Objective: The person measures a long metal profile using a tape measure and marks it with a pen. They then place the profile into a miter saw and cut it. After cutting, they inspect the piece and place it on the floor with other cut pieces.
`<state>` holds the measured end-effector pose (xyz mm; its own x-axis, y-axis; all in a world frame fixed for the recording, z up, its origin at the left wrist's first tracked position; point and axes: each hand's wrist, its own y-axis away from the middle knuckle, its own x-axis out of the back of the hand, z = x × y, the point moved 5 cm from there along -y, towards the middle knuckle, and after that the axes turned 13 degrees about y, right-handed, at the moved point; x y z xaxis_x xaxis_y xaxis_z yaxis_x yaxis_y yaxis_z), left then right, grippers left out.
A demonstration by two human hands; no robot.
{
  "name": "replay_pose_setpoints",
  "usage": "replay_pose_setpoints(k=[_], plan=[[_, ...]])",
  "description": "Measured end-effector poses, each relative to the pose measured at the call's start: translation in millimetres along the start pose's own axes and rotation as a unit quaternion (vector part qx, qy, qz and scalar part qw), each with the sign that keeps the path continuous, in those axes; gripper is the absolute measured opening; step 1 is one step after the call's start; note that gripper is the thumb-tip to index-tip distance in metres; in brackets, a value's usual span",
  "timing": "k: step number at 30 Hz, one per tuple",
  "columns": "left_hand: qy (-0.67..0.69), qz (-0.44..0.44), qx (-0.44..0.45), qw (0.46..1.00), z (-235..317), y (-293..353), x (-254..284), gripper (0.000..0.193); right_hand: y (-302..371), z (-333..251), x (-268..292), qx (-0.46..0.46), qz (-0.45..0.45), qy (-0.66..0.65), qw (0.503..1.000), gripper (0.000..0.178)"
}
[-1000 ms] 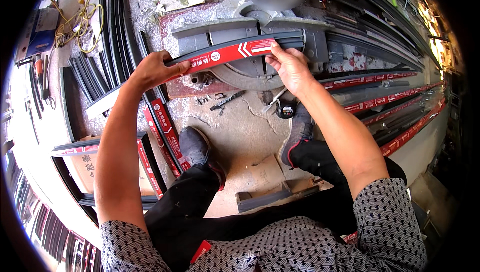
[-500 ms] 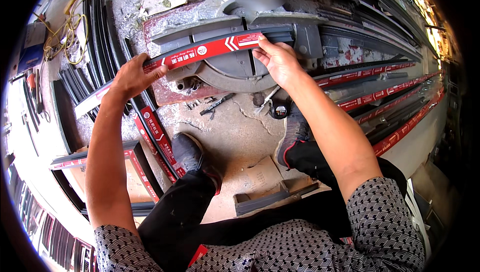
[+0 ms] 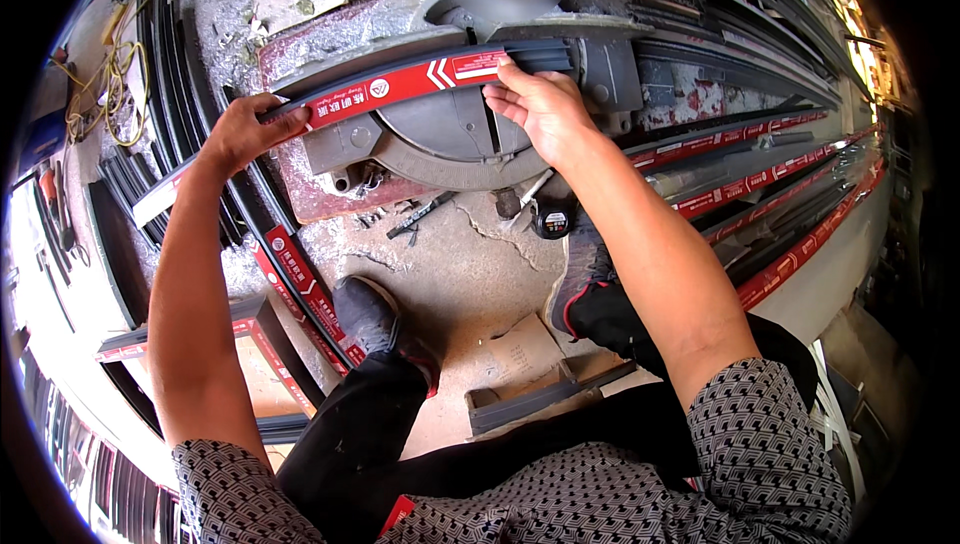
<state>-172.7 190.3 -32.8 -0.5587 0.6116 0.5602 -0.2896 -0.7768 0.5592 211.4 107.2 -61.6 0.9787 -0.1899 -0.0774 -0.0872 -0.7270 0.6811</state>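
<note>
Both of my hands grip one long dark profile bar [image 3: 400, 86], whose near face carries a red and white film. It lies across the grey round bed of a miter saw [image 3: 450, 134], close along the fence. My left hand [image 3: 247, 132] is wrapped round the bar left of the saw bed, and the bar's pale end sticks out beyond it. Near the bar's right end, my right hand [image 3: 545, 104] pinches it with the thumb on the film's edge. The saw's upper part is blurred.
On the floor by the saw lie a black tape measure [image 3: 552, 219] and a black marker [image 3: 422, 214]. Red-filmed profiles [image 3: 760, 179] are stacked at the right. Dark bars [image 3: 165, 74] and a yellow cord [image 3: 118, 84] lie at the left. A framed panel [image 3: 270, 354] stands beside my left leg.
Both hands and the bar have shifted slightly left in the picture, as has the saw, so my view has moved a little. The grip on the bar looks the same.
</note>
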Motion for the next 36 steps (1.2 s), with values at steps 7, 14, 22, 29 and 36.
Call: replay_pose_setpoints(k=[7, 14, 22, 29, 36], plan=[[0.002, -0.002, -0.014, 1.000, -1.1, -1.7, -1.5, 0.081, 2.6, -5.2, 1.7, -0.023, 0.020, 0.087, 0.996, 0.043], [-0.004, -0.009, 0.009, 1.000, -0.1, -1.3, -1.2, 0.081, 10.9, -3.8, 5.8, -0.036, 0.038, 0.162, 0.985, 0.046], [-0.008, 0.000, 0.020, 1.000, 4.0, 1.4, -0.7, 0.092, 15.4, 9.2, -8.4, -0.026, -0.008, 0.114, 0.993, 0.036], [0.003, -0.012, 0.017, 1.000, 14.0, 4.6, -1.9, 0.083, 10.4, 10.0, -13.5, -0.024, -0.005, 0.071, 0.997, 0.030], [0.077, -0.007, 0.007, 0.997, 12.9, 2.6, -7.3, 0.053, 10.7, 9.4, -13.5, -0.028, -0.013, 0.076, 0.997, 0.030]])
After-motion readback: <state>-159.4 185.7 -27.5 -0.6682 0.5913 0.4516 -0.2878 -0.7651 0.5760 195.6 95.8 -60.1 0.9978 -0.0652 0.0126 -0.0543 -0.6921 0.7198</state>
